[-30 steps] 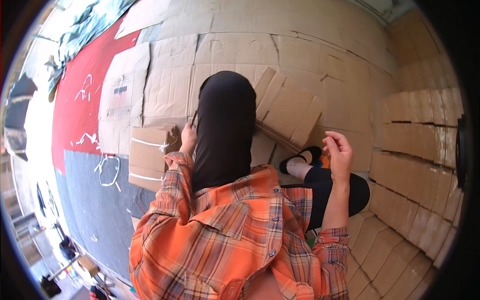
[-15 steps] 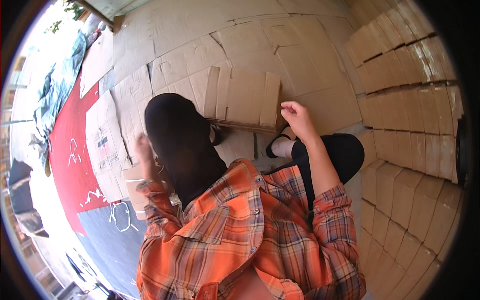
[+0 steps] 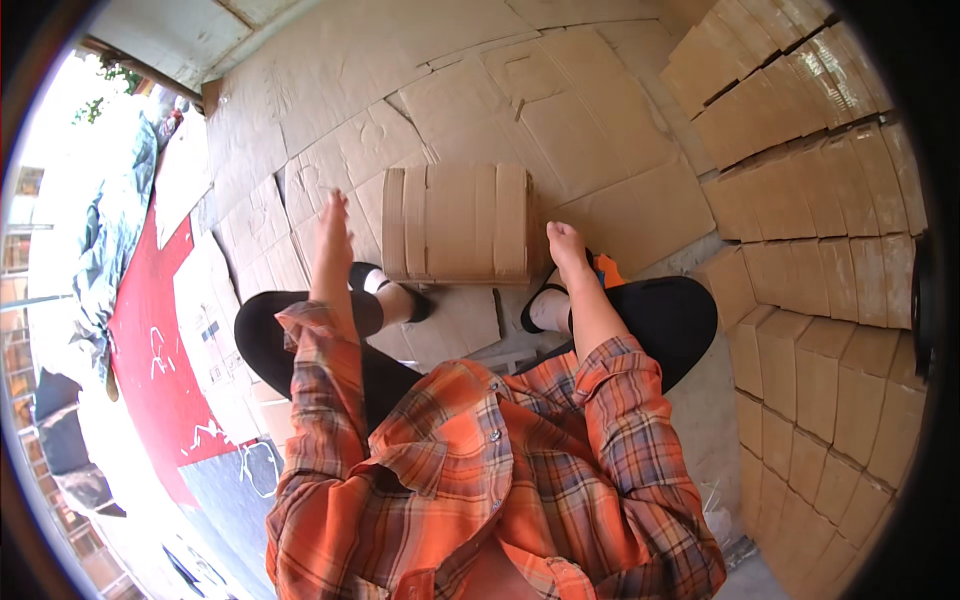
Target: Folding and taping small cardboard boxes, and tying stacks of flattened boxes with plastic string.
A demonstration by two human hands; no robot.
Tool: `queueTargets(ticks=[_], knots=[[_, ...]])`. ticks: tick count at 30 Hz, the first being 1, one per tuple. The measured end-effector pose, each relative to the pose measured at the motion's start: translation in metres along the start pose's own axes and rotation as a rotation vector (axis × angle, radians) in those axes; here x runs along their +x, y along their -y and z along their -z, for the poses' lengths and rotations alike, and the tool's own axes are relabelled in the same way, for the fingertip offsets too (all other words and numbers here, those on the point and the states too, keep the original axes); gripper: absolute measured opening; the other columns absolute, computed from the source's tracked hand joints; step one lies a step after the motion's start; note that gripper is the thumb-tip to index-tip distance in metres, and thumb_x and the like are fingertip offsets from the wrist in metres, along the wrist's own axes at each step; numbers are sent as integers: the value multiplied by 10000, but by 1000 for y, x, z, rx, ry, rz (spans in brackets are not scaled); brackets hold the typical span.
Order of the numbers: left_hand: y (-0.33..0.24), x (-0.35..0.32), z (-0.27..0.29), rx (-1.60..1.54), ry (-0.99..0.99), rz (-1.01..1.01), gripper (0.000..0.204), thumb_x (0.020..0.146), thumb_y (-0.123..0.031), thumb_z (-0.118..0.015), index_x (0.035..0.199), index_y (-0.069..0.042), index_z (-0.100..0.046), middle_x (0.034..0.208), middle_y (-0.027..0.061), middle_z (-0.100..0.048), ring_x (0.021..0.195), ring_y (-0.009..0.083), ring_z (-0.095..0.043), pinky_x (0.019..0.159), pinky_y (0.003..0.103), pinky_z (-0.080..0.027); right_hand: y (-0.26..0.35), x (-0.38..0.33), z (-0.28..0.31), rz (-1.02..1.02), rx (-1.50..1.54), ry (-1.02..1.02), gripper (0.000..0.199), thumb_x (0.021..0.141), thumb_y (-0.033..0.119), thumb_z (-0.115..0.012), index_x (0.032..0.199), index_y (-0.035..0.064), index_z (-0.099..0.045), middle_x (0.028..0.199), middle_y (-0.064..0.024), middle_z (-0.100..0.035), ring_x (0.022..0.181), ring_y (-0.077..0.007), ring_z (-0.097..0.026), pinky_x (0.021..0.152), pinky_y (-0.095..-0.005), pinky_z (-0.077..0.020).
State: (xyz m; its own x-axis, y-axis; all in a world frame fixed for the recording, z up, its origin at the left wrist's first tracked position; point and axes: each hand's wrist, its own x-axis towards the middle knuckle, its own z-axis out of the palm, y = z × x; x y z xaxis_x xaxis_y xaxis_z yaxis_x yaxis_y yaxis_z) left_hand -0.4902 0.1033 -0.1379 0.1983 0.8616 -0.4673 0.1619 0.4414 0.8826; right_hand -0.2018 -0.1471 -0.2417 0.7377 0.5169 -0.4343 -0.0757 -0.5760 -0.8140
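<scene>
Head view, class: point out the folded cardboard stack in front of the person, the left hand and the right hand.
folded cardboard stack (image 3: 457, 222): head view, middle of its top face.
left hand (image 3: 333, 228): head view, back of the open hand.
right hand (image 3: 567, 248): head view, back of the hand.

Premises appear to be a cardboard packing or box-sorting yard, partly open to daylight. The floor is covered wall to wall with flattened brown corrugated cardboard sheets (image 3: 560, 120), overlapping and creased. Along one side stand tall stacks of folded brown cardboard boxes (image 3: 820, 200), piled in rows. A bundle of flat brown cardboard pieces (image 3: 455, 222) lies in the middle of the floor. A red printed tarpaulin (image 3: 150, 340) is spread at the bright open edge.
</scene>
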Motion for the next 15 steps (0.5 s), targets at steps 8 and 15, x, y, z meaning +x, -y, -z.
queueTargets(ticks=[8,15], knots=[[150,67,39,-127,135,234,815,811,-671,-429,1432,-181,-237,1490,114,-208,1366,343,-135,1041,600,-58,6,12,-17,-120,198,54,504,943,359,-399,1249,-33,-479,1312,-160,-482,1234,-265,-431,997,-325,-337],[131,43,-21,-257,160,437,638,925,-506,-387,1367,-48,-338,1346,105,-438,1228,238,-424,1006,352,-339,-30,25,-13,-451,388,101,629,933,463,-370,1352,-6,-348,1382,-145,-402,1281,-256,-367,1033,-352,-293]])
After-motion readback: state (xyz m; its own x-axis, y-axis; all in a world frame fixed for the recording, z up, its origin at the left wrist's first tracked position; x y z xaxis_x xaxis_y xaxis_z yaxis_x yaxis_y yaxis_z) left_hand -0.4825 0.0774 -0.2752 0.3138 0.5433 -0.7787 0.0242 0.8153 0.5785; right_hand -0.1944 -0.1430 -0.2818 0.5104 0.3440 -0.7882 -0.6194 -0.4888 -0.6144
